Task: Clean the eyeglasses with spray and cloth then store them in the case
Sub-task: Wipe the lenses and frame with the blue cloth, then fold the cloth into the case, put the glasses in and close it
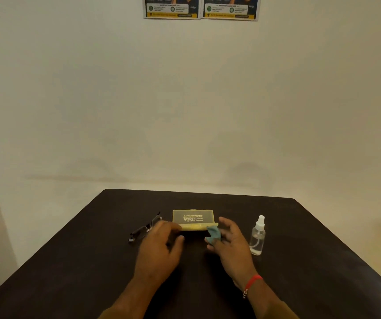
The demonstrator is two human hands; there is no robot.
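**Cloth coming out of the opened case, glasses waiting at the left**

The person is sitting at a dark table (323, 238) with a translucent yellow eyeglass case (193, 218) lying open at the centre, its lid standing up toward the wall. The right hand (229, 240) is pinching a small blue-green cleaning cloth (213, 234) between thumb and forefinger just at the case's right front corner, the other fingers spreading loosely. The left hand (162, 242) is hovering half curled in front of the case's left end, blurred and gripping nothing that can be made out. The eyeglasses (144, 227) are lying on the table just left of the case, beyond the left hand's fingertips, one temple arm pointing away toward the wall. The clear spray bottle (257, 238) is standing upright to the right of the right hand, close by but apart from it.

Judging by this, the step in hand is getting the cloth clear of the case. To do it well, the person is best lifting the cloth straight up so the light case is not dragged along, and taking the glasses by the frame, never the lenses, before spraying.

Counted: one case, one cloth, one pair of eyeglasses, one spray bottle, two hands, one red thread bracelet (251, 284) on the right wrist, two posters (172, 8) on the wall.
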